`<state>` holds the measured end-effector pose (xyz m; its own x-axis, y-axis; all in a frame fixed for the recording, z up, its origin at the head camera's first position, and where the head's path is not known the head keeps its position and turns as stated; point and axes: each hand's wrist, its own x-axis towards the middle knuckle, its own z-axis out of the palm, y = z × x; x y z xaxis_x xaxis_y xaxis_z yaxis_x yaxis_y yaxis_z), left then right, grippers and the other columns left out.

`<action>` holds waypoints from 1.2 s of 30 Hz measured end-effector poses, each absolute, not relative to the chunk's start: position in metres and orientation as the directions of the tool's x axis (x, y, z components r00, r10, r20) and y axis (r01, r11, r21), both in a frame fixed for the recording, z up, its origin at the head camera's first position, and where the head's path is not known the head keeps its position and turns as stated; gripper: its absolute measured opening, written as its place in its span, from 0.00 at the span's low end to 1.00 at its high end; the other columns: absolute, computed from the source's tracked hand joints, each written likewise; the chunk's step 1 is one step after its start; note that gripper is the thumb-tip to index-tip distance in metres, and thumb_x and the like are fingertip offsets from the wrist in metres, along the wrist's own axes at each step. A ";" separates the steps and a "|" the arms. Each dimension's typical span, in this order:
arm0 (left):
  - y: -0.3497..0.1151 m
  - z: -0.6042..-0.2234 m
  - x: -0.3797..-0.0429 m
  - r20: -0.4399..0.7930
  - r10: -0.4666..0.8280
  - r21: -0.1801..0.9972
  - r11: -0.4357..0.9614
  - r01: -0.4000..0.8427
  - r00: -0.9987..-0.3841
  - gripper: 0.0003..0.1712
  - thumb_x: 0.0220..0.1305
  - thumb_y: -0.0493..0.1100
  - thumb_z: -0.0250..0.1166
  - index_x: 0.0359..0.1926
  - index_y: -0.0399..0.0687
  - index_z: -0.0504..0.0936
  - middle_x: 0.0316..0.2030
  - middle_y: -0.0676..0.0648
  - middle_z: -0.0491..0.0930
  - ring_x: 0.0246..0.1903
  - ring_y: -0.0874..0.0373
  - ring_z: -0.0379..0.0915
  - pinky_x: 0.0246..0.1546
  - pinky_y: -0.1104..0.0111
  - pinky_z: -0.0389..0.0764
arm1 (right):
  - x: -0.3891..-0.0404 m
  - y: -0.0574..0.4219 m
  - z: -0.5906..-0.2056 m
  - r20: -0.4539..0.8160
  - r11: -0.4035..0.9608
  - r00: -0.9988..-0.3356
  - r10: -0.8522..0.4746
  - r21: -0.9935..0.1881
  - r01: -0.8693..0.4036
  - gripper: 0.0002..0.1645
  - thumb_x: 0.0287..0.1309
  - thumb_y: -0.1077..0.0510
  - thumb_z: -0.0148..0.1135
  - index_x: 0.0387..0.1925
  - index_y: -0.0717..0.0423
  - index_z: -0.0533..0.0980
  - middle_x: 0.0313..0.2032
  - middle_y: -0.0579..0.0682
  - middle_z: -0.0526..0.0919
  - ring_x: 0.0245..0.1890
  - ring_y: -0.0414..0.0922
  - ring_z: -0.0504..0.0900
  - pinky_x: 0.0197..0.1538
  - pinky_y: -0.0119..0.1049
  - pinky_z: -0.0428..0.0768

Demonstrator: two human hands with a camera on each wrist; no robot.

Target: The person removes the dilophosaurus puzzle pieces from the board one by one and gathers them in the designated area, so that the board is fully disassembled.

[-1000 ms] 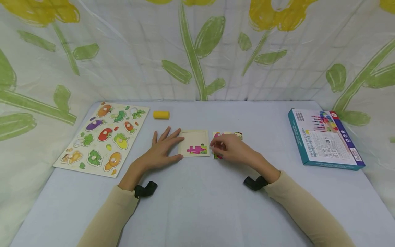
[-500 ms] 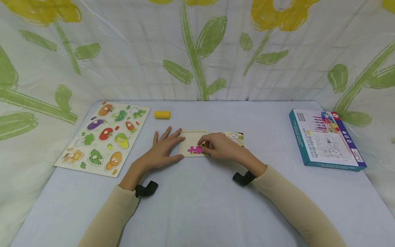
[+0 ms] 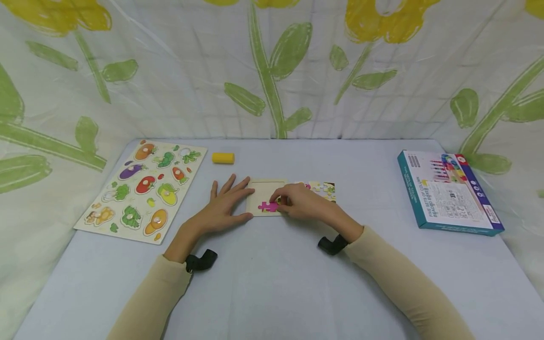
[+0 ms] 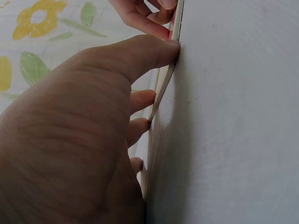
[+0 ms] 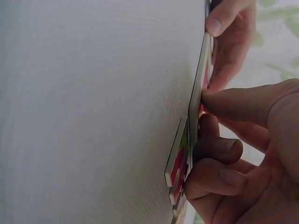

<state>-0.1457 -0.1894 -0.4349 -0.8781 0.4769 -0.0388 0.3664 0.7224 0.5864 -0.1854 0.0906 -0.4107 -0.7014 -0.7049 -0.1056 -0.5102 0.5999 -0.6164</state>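
Observation:
A small wooden puzzle frame (image 3: 260,192) lies mid-table, with joined magenta pieces (image 3: 266,206) along its near edge. My left hand (image 3: 222,206), fingers spread, rests against the frame's left side; in the left wrist view its thumb (image 4: 161,52) touches the edge. My right hand (image 3: 305,200) reaches over the frame's right part, thumb and forefinger pinching a puzzle piece at the magenta ones. That piece is mostly hidden by the fingers. Other puzzle pieces (image 3: 325,187) lie just right of the frame, partly under my right hand; in the right wrist view, pieces (image 5: 176,165) show beside its curled fingers.
At the left lies a vegetable peg puzzle board (image 3: 148,191). A yellow cylinder (image 3: 223,158) lies behind the frame. On the right is a flat teal-and-white box (image 3: 450,193). A floral curtain (image 3: 187,71) hangs behind the white table (image 3: 263,283).
My right hand has moved left from the loose pieces onto the frame's right part, then barely shifted in the last half second. My left hand stays at the frame.

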 end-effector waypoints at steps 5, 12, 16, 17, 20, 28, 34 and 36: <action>-0.190 -0.436 -0.146 -0.037 0.477 0.582 0.725 0.369 -0.878 0.41 0.69 0.57 0.69 0.78 0.54 0.69 0.86 0.47 0.51 0.87 0.37 0.29 0.77 0.29 0.20 | -0.184 0.090 -0.408 -0.123 0.609 -0.707 -0.697 -0.623 -0.492 0.15 0.70 0.64 0.64 0.55 0.52 0.85 0.35 0.47 0.86 0.29 0.39 0.77 0.38 0.31 0.77; -0.189 -0.436 -0.146 -0.037 0.480 0.581 0.724 0.371 -0.877 0.41 0.69 0.57 0.69 0.78 0.53 0.70 0.86 0.46 0.51 0.87 0.37 0.29 0.77 0.28 0.20 | -0.184 0.089 -0.408 -0.120 0.606 -0.711 -0.693 -0.632 -0.483 0.15 0.69 0.64 0.65 0.54 0.53 0.85 0.34 0.48 0.86 0.27 0.38 0.75 0.34 0.30 0.75; -0.189 -0.436 -0.146 -0.039 0.481 0.586 0.721 0.370 -0.876 0.41 0.69 0.57 0.69 0.78 0.53 0.70 0.86 0.46 0.51 0.86 0.36 0.29 0.76 0.28 0.20 | -0.183 0.088 -0.410 -0.114 0.607 -0.712 -0.693 -0.624 -0.492 0.14 0.69 0.65 0.65 0.54 0.54 0.85 0.34 0.49 0.86 0.28 0.39 0.76 0.35 0.30 0.76; -0.189 -0.435 -0.146 -0.038 0.482 0.586 0.720 0.371 -0.875 0.41 0.69 0.57 0.69 0.78 0.53 0.70 0.86 0.46 0.51 0.86 0.36 0.29 0.77 0.28 0.20 | -0.183 0.088 -0.410 -0.111 0.609 -0.712 -0.693 -0.619 -0.496 0.14 0.69 0.64 0.65 0.54 0.54 0.85 0.34 0.48 0.86 0.28 0.39 0.76 0.36 0.30 0.76; -0.189 -0.435 -0.146 -0.037 0.483 0.585 0.721 0.372 -0.875 0.41 0.69 0.57 0.69 0.78 0.53 0.70 0.86 0.46 0.51 0.86 0.36 0.29 0.77 0.28 0.20 | -0.182 0.087 -0.411 -0.098 0.612 -0.716 -0.692 -0.605 -0.509 0.13 0.70 0.64 0.65 0.53 0.54 0.85 0.35 0.48 0.85 0.30 0.39 0.76 0.38 0.31 0.76; -0.189 -0.436 -0.146 -0.034 0.481 0.573 0.728 0.377 -0.876 0.40 0.69 0.57 0.69 0.78 0.53 0.70 0.86 0.46 0.51 0.87 0.37 0.29 0.77 0.28 0.21 | -0.180 0.086 -0.411 -0.082 0.614 -0.729 -0.680 -0.608 -0.504 0.13 0.70 0.63 0.67 0.53 0.54 0.85 0.35 0.47 0.86 0.33 0.40 0.78 0.41 0.31 0.78; -0.189 -0.435 -0.146 -0.036 0.480 0.577 0.726 0.374 -0.876 0.40 0.69 0.57 0.69 0.78 0.53 0.70 0.86 0.46 0.51 0.86 0.36 0.29 0.77 0.28 0.21 | -0.179 0.086 -0.410 -0.079 0.616 -0.730 -0.679 -0.603 -0.507 0.13 0.70 0.62 0.67 0.53 0.55 0.85 0.36 0.48 0.87 0.32 0.40 0.78 0.41 0.32 0.78; -0.189 -0.434 -0.146 -0.038 0.480 0.579 0.725 0.372 -0.876 0.40 0.69 0.57 0.69 0.78 0.52 0.70 0.86 0.46 0.51 0.86 0.36 0.29 0.77 0.28 0.20 | -0.178 0.085 -0.410 -0.075 0.618 -0.731 -0.679 -0.595 -0.514 0.13 0.71 0.62 0.67 0.54 0.55 0.85 0.37 0.49 0.87 0.33 0.40 0.78 0.42 0.32 0.79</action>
